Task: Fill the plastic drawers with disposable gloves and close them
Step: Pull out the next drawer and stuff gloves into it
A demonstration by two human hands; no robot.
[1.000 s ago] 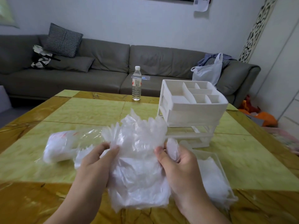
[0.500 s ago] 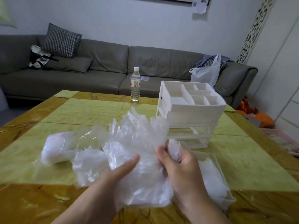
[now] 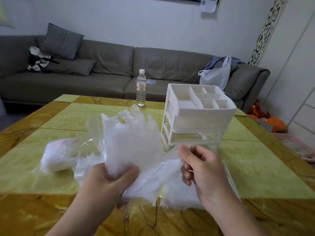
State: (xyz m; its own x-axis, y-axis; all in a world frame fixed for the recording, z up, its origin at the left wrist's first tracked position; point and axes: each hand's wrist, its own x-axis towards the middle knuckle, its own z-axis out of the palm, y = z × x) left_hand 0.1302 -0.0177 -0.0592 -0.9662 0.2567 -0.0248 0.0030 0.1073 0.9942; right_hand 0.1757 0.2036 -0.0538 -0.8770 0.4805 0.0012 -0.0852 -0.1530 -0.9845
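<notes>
My left hand (image 3: 111, 178) grips a bunch of clear disposable gloves (image 3: 131, 138), their fingers pointing up and away. My right hand (image 3: 201, 166) pinches the bunch's right edge, fingers curled. A clear pulled-out drawer (image 3: 230, 178) with gloves in it lies on the table behind my right hand, mostly hidden. The white plastic drawer unit (image 3: 197, 116) stands just beyond, its lower slots open and a divided tray on top. A glove packet (image 3: 58, 154) lies to the left.
A water bottle (image 3: 141, 87) stands at the yellow-green table's (image 3: 255, 167) far edge. Behind it is a grey sofa (image 3: 105, 68) with cushions and a white plastic bag (image 3: 215, 75). Orange items lie on the floor at right.
My left hand shifted its hold from the bunch's side to grip it from below, and the gloves spread upward. My right hand slid rightward to the bunch's edge.
</notes>
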